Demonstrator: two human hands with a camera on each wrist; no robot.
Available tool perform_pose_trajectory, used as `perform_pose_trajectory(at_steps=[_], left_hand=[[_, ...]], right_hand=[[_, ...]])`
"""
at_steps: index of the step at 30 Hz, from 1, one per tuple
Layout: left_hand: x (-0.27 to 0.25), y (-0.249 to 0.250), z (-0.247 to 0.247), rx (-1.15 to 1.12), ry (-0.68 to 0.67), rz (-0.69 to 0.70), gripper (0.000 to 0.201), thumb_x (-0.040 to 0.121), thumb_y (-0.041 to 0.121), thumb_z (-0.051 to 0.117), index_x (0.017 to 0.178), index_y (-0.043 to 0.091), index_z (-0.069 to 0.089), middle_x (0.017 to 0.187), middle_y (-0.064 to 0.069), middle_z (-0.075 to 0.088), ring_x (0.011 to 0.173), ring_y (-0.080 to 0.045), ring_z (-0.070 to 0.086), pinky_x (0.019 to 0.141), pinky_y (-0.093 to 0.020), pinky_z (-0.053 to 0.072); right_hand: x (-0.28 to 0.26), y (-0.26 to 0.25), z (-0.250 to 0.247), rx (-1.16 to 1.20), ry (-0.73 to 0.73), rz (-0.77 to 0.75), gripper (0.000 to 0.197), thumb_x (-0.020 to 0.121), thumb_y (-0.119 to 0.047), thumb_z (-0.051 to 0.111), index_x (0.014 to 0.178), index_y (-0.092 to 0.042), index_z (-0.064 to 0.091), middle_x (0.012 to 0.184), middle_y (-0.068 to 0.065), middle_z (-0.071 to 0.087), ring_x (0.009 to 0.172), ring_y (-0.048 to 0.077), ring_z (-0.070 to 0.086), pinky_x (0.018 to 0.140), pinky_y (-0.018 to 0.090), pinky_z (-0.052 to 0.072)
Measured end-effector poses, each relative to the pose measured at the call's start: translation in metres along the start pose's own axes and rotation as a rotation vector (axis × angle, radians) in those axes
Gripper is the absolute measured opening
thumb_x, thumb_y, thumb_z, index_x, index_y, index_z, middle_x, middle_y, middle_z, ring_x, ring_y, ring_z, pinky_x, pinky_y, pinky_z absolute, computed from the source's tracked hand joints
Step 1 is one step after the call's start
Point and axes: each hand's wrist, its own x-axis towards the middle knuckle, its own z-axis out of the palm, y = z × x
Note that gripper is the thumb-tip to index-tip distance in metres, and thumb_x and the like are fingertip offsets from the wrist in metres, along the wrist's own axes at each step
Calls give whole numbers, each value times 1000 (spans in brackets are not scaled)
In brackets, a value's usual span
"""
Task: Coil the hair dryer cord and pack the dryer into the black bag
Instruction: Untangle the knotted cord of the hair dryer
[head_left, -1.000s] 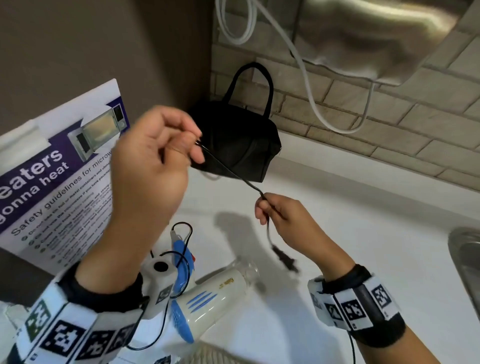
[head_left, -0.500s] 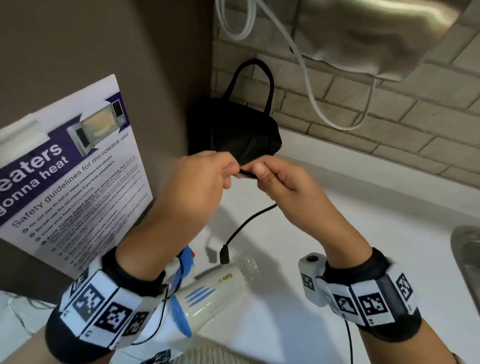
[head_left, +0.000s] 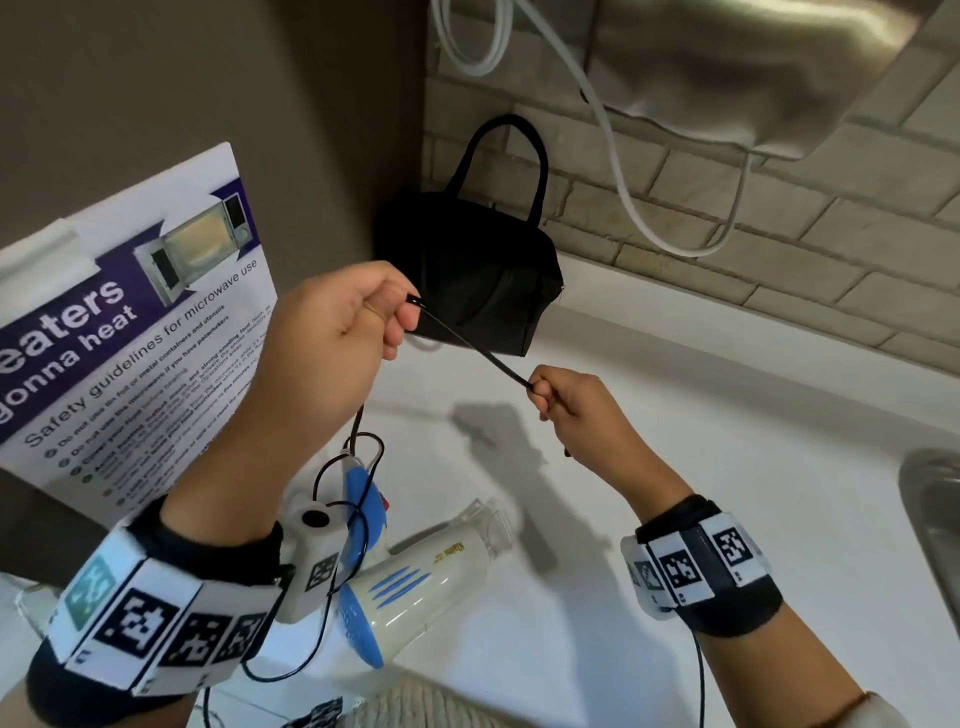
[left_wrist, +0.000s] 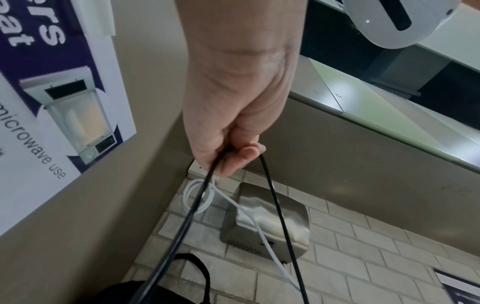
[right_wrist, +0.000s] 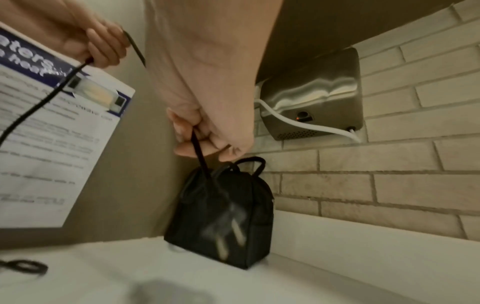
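A white and blue hair dryer (head_left: 421, 577) lies on the white counter (head_left: 675, 467) below my hands. Its thin black cord (head_left: 472, 348) runs taut between them. My left hand (head_left: 343, 332) is raised and pinches the cord (left_wrist: 192, 216), with a length hanging down to the dryer. My right hand (head_left: 566, 405) grips the cord (right_wrist: 198, 152) near its end; the plug (right_wrist: 228, 236) dangles blurred below it. The black bag (head_left: 478, 280) with its loop handle stands in the back corner behind the hands, and the bag (right_wrist: 223, 214) looks zipped closed.
A microwave safety poster (head_left: 124, 332) leans against the left wall. A steel wall unit (head_left: 727, 73) with a white hose (head_left: 623, 182) hangs above the bag on the brick wall. A sink rim (head_left: 930, 519) shows at the right edge.
The hands met in front of the bag half a second ago; they have since drawn apart, the right hand sliding down and right along the cord, which is pulled straight again.
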Motion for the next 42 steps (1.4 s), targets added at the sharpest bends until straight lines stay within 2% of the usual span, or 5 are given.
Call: perform_pose_trajectory(at_steps=[9,16,20,31,42], left_hand=[[8,-20,-3,-71,84,-13,34,100,9,41,75,25,58,60,21,60,56,2,52,60,-7,44],[12,-72,14,223,-101,-102,22,96,24,52,85,36,67,77,14,70,80,-6,58,72,-23,42],[15,-100,33,275,-239,-173,22,96,18,51,100,23,72,83,2,72,71,-7,58,63,-7,39],[15,-142,67,356,-565,-307,35,95,18,53,130,15,56,126,-6,62,112,-20,59,93,-22,41],[-11,-127,11,275,-428,-319,23,91,36,53,110,34,65,117,10,65,109,-10,60,98,-31,46]], right_hand=[[-9,62,11,-212,74,86,50,75,11,36,66,-38,40,73,-11,50,70,6,49,78,36,39],[-27,103,11,-196,93,361,15,95,-22,52,84,-23,62,87,5,57,68,22,58,61,19,37],[-41,123,17,-143,116,477,13,93,-11,53,87,-22,58,92,11,63,74,23,61,56,18,38],[-62,123,13,-124,233,552,29,86,11,44,104,-2,64,88,-6,60,86,18,52,57,9,36],[-70,119,14,-236,240,568,40,85,-5,61,125,-11,57,125,21,52,121,34,47,95,34,41]])
